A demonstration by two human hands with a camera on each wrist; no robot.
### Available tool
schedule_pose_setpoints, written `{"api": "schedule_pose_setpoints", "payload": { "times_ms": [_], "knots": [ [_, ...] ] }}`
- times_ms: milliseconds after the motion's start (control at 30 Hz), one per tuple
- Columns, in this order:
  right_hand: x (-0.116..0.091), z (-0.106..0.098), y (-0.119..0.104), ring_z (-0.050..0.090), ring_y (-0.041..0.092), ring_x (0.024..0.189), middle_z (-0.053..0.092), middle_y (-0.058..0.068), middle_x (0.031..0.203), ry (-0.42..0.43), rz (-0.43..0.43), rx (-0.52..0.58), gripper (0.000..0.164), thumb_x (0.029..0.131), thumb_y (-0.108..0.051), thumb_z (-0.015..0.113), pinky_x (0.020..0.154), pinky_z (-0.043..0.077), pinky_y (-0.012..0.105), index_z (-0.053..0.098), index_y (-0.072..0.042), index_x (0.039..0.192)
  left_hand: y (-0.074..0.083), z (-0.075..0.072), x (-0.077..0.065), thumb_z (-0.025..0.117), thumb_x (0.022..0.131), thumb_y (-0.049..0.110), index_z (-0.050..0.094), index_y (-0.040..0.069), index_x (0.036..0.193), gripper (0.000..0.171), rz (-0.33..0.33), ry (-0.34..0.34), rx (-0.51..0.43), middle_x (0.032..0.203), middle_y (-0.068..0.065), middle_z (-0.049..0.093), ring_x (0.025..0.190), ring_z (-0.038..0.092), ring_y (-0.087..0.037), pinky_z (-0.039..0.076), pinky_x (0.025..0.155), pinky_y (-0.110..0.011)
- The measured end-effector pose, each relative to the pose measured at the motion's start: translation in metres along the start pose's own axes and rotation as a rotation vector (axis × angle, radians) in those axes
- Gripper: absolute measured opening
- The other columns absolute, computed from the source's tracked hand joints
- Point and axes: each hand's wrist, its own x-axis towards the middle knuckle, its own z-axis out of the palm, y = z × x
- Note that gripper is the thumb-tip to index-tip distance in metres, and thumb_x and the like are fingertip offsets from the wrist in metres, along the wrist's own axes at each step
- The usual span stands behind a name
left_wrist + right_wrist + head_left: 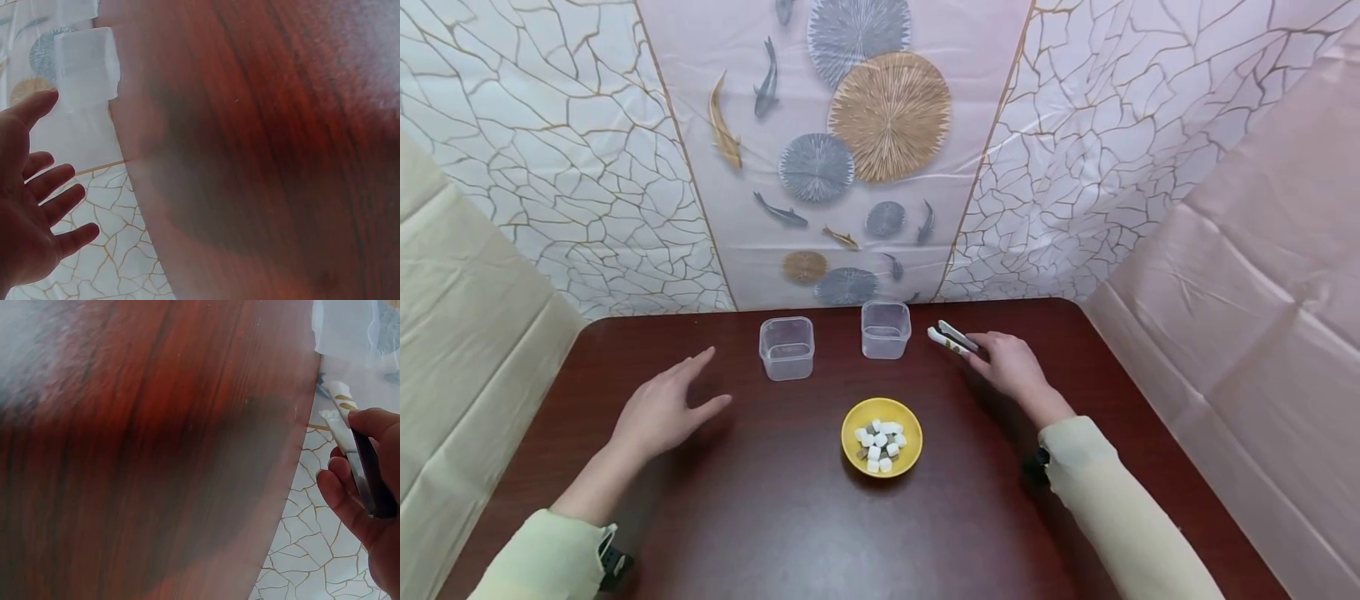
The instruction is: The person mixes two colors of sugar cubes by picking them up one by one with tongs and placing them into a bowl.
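In the head view my right hand holds a pair of small tongs between thumb and fingers, at the back right of the table. The two white-tipped arms stand apart with nothing between them; the right wrist view shows gold marks on one tip and a dark handle. My left hand hovers at the left with fingers spread, holding nothing. Between the hands sits a yellow bowl of small white and brown cubes. Behind it stand two clear plastic containers, one at left and one at right, nearer the tongs.
A dark red-brown wooden table carries everything. Patterned cloth with fish and round motifs hangs right behind its back edge. Plain pale cloth panels rise at the left and right.
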Motion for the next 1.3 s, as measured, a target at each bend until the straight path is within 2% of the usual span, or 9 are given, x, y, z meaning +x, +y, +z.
{"api": "schedule_pose_setpoints", "payload": {
  "times_ms": [300, 467, 633, 867, 1133, 1233, 1300],
  "knots": [
    [0.008, 0.008, -0.004, 0.073, 0.038, 0.092, 0.077, 0.017, 0.106, -0.089, 0.038, -0.068, 0.032, 0.097, -0.017, 0.076, 0.083, 0.058, 0.057, 0.076, -0.002, 0.125, -0.001, 0.007, 0.003, 0.075, 0.098, 0.044, 0.045, 0.001, 0.160, 0.082, -0.014, -0.020, -0.001, 0.152, -0.036, 0.051, 0.140, 0.050, -0.054, 0.044, 0.109, -0.070],
    [0.013, 0.011, -0.008, 0.069, 0.033, 0.082, 0.071, 0.007, 0.086, -0.140, 0.060, -0.080, 0.030, 0.096, -0.022, 0.078, 0.077, 0.057, 0.053, 0.076, -0.006, 0.121, 0.000, 0.009, 0.005, 0.075, 0.098, 0.045, 0.044, 0.002, 0.161, 0.082, -0.019, -0.032, -0.003, 0.153, -0.036, 0.050, 0.141, 0.049, -0.055, 0.044, 0.109, -0.071],
    [0.014, 0.011, -0.012, 0.065, 0.029, 0.075, 0.064, 0.001, 0.076, -0.164, 0.060, -0.097, 0.025, 0.095, -0.023, 0.079, 0.072, 0.054, 0.051, 0.076, -0.007, 0.114, -0.001, 0.010, 0.005, 0.074, 0.099, 0.046, 0.044, 0.002, 0.161, 0.082, -0.032, -0.050, 0.000, 0.153, -0.036, 0.050, 0.141, 0.049, -0.055, 0.044, 0.108, -0.071],
    [0.016, 0.011, -0.016, 0.065, 0.029, 0.072, 0.065, 0.001, 0.075, -0.179, 0.065, -0.126, 0.027, 0.095, -0.024, 0.079, 0.070, 0.055, 0.051, 0.075, -0.007, 0.116, 0.001, 0.009, 0.004, 0.074, 0.099, 0.047, 0.044, 0.001, 0.161, 0.083, -0.045, -0.055, -0.002, 0.154, -0.036, 0.049, 0.142, 0.048, -0.055, 0.043, 0.109, -0.072],
    [0.016, 0.014, -0.016, 0.071, 0.034, 0.081, 0.074, 0.008, 0.086, -0.188, 0.073, -0.151, 0.041, 0.093, -0.025, 0.081, 0.075, 0.058, 0.053, 0.074, -0.005, 0.127, 0.001, 0.010, 0.000, 0.074, 0.098, 0.048, 0.045, 0.001, 0.160, 0.083, -0.053, -0.055, -0.006, 0.153, -0.036, 0.050, 0.141, 0.049, -0.055, 0.044, 0.107, -0.072],
    [0.016, 0.015, -0.016, 0.072, 0.035, 0.085, 0.076, 0.009, 0.089, -0.187, 0.061, -0.150, 0.041, 0.092, -0.025, 0.082, 0.077, 0.058, 0.054, 0.075, -0.004, 0.127, 0.001, 0.009, 0.000, 0.074, 0.098, 0.047, 0.045, 0.001, 0.160, 0.082, -0.050, -0.048, -0.007, 0.153, -0.035, 0.051, 0.141, 0.049, -0.054, 0.044, 0.107, -0.071],
    [0.015, 0.015, -0.016, 0.072, 0.034, 0.084, 0.074, 0.007, 0.086, -0.185, 0.058, -0.146, 0.037, 0.092, -0.024, 0.082, 0.076, 0.059, 0.053, 0.075, -0.005, 0.123, 0.002, 0.009, 0.000, 0.074, 0.098, 0.047, 0.045, 0.001, 0.160, 0.082, -0.048, -0.050, -0.005, 0.153, -0.035, 0.051, 0.141, 0.049, -0.054, 0.044, 0.107, -0.071]
  ]
}}
